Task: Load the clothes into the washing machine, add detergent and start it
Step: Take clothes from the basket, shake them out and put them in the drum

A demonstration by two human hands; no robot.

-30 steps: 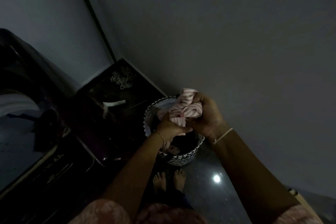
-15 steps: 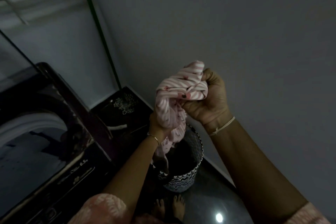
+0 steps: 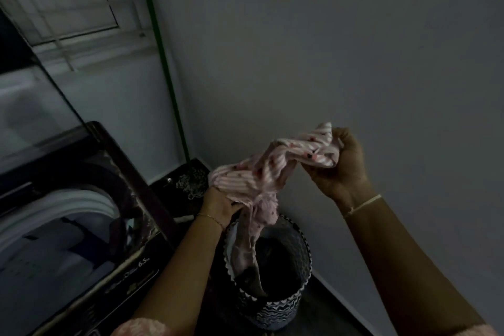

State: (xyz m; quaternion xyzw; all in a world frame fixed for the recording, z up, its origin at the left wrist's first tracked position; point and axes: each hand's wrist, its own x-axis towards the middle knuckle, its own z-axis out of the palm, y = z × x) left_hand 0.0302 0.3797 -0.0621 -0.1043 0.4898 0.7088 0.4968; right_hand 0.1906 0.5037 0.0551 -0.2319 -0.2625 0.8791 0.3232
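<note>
Pink striped garment (image 3: 275, 172), dotted with small dark and red marks, is stretched in the air between both hands, above a laundry basket (image 3: 275, 308) that stands on the floor by the wall. The right hand (image 3: 343, 166) is raised highest, back of the hand toward the camera, its fingers curled tight round the upper end of the cloth, with the thumb on top. A pale band (image 3: 364, 202) crosses the right wrist, and the forearm runs down to the lower right corner. The left hand (image 3: 218, 204) sits lower and nearer the machine, its fingers closed on the bunched middle of the garment. A thin chain bracelet (image 3: 211, 217) lies on that wrist. Below the left hand, a loose tail of the cloth hangs down into the basket's dark inside. The basket has a scalloped rim and a wavy black-and-white pattern on its wall.

To the left stands a top-loading washing machine (image 3: 131, 278) with its lid up and its white drum rim (image 3: 68, 199) showing. On its dark front panel the figure "6.5" (image 3: 143, 264) can be read; the script beside it is too dim to make out. A green pole (image 3: 161, 63) leans in the corner behind.
</note>
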